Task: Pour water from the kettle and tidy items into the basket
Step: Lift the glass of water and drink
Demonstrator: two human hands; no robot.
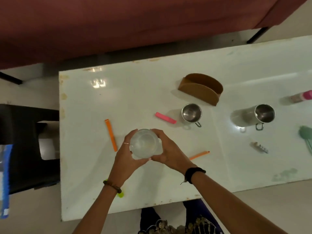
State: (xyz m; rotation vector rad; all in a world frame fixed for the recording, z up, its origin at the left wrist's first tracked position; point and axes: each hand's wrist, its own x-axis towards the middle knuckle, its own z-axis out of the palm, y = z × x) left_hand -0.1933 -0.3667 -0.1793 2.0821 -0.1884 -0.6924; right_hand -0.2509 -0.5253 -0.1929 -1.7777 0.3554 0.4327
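Note:
A clear round kettle (143, 144), seen from above with water in it, stands on the white table (94, 174) near the front middle. My left hand (125, 155) grips its left side and my right hand (168, 150) grips its right side. A brown basket (200, 88) stands behind to the right. Two steel cups stand on the table: a small one (191, 113) and a larger one (264, 114). An orange clip (111, 134), a pink clip (165, 117) and a second orange clip (199, 155) lie on the table around the kettle.
A pink-capped bottle (302, 96) lies at the right edge, a green object (306, 137) below it, and a small hair clip (260, 147) nearby. A green piece (120, 194) lies under my left wrist. A black chair (25, 146) stands left; a maroon sofa (118, 22) lies beyond.

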